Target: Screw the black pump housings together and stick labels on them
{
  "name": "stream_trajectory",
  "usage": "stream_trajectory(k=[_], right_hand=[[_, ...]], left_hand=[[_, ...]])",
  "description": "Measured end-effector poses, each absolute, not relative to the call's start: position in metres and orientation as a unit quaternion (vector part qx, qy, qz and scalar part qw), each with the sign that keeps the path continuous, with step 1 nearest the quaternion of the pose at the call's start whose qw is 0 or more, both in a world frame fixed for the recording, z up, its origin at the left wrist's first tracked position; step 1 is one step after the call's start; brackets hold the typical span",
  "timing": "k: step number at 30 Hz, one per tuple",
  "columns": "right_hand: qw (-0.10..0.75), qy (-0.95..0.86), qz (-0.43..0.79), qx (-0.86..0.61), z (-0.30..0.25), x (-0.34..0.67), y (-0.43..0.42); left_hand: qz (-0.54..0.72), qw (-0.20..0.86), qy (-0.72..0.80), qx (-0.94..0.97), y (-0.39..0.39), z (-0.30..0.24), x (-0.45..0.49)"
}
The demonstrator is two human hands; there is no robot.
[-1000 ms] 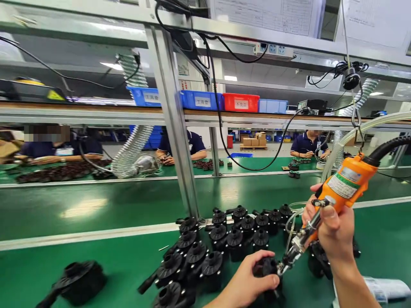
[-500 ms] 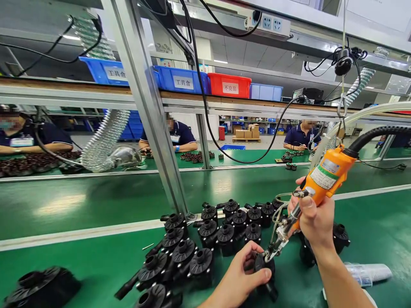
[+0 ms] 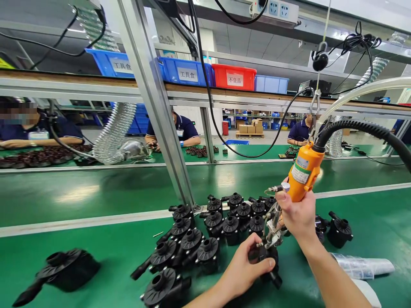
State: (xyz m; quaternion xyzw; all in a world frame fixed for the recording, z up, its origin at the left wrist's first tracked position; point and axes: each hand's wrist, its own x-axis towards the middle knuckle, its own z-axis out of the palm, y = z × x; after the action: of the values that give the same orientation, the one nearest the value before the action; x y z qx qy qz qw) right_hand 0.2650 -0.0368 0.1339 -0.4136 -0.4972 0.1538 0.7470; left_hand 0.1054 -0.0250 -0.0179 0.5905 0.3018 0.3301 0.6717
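My right hand (image 3: 297, 211) wraps round an orange electric screwdriver (image 3: 305, 167) with a corrugated black cable and a clear hose. The tool leans slightly, its metal tip down at the top of a black pump housing (image 3: 275, 278). My left hand (image 3: 242, 265) grips that pump between thumb and fingers on the green table. The exact contact of tip and screw is hidden by the metal nose and my fingers. Just left of it stand several similar black pumps (image 3: 208, 250) in loose rows, with round lids and side spouts.
One pump (image 3: 69, 269) sits apart at the far left. Another pump (image 3: 340, 231) stands right of my forearm, near stacked clear plastic cups (image 3: 362, 266). A metal post (image 3: 160, 107) rises behind the rows. Blue bins and a red bin (image 3: 234, 76) line the shelf; co-workers sit beyond.
The screwdriver has swung left and become more upright, its tip still at the held pump. My left hand keeps its grip. The view has shifted, bringing more of the far-left pump into sight.
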Motion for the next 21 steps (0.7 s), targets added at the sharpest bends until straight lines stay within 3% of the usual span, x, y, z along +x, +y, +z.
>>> stream_trajectory(k=[2, 7, 12, 21], right_hand=[[0.758, -0.48, 0.159, -0.413, 0.136, 0.266, -0.037], [0.798, -0.44, 0.113, -0.395, 0.143, 0.289, -0.049], [0.8, -0.448, 0.072, -0.392, 0.138, 0.317, -0.067], [0.789, -0.47, 0.114, -0.378, 0.132, 0.298, -0.058]], left_hand=[[0.326, 0.636, 0.321, 0.621, -0.026, -0.015, 0.104], [0.356, 0.428, 0.407, 0.724, -0.026, -0.004, 0.092], [0.304, 0.583, 0.26, 0.707, -0.025, -0.009, 0.086], [0.351, 0.602, 0.305, 0.649, -0.025, -0.025, 0.099]])
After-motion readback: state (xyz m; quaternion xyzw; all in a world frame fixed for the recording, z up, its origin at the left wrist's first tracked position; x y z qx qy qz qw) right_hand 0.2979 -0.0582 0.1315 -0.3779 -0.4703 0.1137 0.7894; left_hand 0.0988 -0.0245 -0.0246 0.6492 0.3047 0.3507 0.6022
